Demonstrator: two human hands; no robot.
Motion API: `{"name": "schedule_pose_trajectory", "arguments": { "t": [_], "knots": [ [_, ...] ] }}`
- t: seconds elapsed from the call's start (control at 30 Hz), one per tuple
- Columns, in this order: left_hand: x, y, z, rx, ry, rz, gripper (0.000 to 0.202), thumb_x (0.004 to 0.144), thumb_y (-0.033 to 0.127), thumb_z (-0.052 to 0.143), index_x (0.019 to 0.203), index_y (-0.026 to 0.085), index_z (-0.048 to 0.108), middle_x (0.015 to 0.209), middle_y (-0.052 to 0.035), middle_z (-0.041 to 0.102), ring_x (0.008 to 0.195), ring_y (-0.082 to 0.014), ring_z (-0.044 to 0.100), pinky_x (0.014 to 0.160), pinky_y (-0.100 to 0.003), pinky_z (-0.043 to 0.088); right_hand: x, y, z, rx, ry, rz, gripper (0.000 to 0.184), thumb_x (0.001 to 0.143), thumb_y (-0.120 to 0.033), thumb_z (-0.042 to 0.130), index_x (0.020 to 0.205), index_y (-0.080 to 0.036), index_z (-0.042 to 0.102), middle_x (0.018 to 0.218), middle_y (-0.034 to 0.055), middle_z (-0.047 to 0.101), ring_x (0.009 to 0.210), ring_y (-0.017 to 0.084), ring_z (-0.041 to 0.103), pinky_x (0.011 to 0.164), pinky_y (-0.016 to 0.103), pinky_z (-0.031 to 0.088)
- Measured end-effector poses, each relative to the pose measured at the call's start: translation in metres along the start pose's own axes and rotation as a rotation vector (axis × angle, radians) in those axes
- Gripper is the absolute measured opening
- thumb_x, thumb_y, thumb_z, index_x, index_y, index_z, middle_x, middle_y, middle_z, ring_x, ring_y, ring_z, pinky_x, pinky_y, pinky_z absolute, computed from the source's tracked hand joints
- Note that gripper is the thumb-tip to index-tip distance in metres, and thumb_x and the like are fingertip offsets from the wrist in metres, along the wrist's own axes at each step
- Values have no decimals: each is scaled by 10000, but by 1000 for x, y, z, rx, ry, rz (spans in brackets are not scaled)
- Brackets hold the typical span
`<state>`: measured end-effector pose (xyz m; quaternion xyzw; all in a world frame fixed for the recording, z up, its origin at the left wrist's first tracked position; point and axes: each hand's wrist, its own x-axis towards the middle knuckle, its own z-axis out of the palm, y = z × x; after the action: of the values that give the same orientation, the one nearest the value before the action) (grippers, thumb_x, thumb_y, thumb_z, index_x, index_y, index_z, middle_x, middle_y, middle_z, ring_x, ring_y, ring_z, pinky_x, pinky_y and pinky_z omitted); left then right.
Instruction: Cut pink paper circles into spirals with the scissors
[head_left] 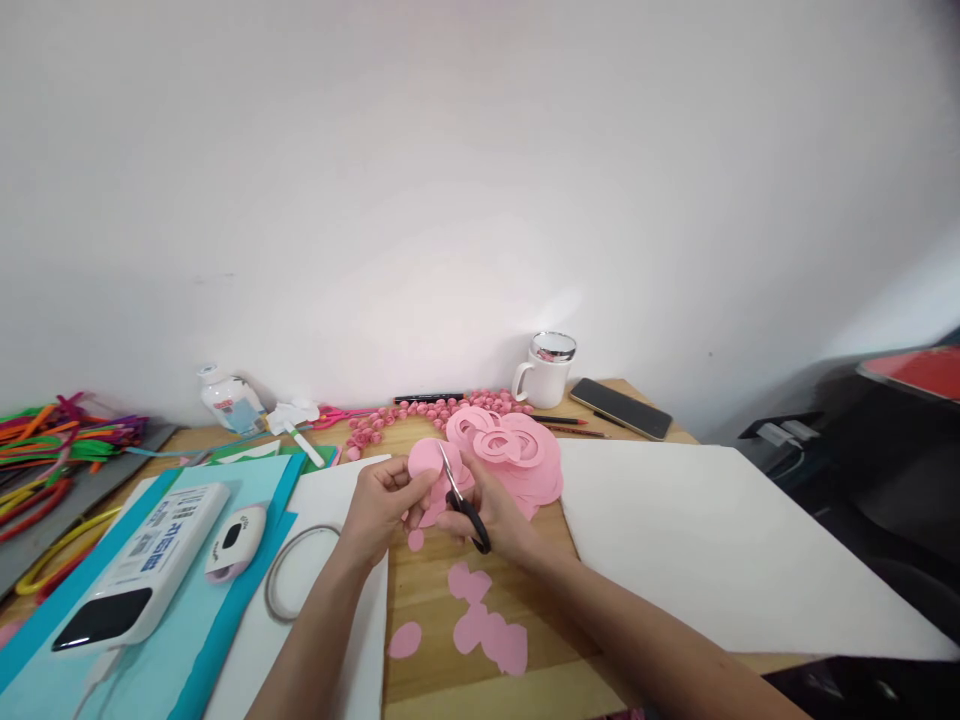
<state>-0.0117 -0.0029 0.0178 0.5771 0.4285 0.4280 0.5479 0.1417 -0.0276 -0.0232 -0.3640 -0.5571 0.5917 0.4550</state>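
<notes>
My left hand (385,505) pinches a round pink paper disc (425,457) between thumb and fingers. In my right hand (491,510) are scissors (463,505) with black handles, their blades pointing up and lying against the disc's right side. Whether the blades are parted is too small to tell. Just behind my hands lies a pile of pink paper circles (536,465) cut into spirals and rings. Small pink paper cutouts (491,635) lie on the wooden table (427,590) below my hands, with a single pink oval (405,640) to their left.
Rolled pink paper pieces (367,432) line the back, near a white mug (547,372) and a phone (621,408). White board (720,550) covers the right. On the left are a power bank (142,565), a tape roll (300,575), a bottle (229,402) and coloured pipe cleaners (60,440).
</notes>
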Motion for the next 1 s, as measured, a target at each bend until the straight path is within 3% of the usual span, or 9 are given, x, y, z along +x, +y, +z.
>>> {"name": "schedule_pose_trajectory", "arguments": {
  "t": [0.2,0.53,0.73,0.9,1.0],
  "knots": [
    [1,1,0,-37,32,-1,284,645,352,739,571,141,563,435,40,544,292,-41,403,296,-155,259,-1,-3,0,-5,6,-2,638,676,-293,730,1183,-208,351,474,-117,491,390,78,443,361,152,293],
    [2,0,-1,-124,75,2,295,637,382,738,597,152,557,436,50,537,277,-43,385,274,-170,274,0,-1,0,-27,20,11,710,679,-277,723,1249,-191,309,442,-123,516,353,75,428,347,158,303],
    [2,2,-1,-174,109,25,301,661,353,719,560,159,513,417,63,503,288,-34,360,280,-161,267,-1,-4,1,-39,17,25,663,688,-281,715,1228,-196,340,421,-127,497,345,74,423,345,153,295],
    [3,2,-1,-226,180,63,248,658,345,721,627,149,573,438,57,523,290,-35,364,271,-157,253,-2,0,1,-18,-3,29,767,686,-278,714,1305,-198,268,449,-122,511,348,76,429,342,156,317],
    [2,0,1,-162,153,85,261,697,360,694,602,150,573,439,40,537,300,-47,402,283,-165,286,-1,5,1,-27,10,25,776,693,-265,703,1320,-181,253,440,-120,514,351,80,438,347,156,319]
  ]
}}
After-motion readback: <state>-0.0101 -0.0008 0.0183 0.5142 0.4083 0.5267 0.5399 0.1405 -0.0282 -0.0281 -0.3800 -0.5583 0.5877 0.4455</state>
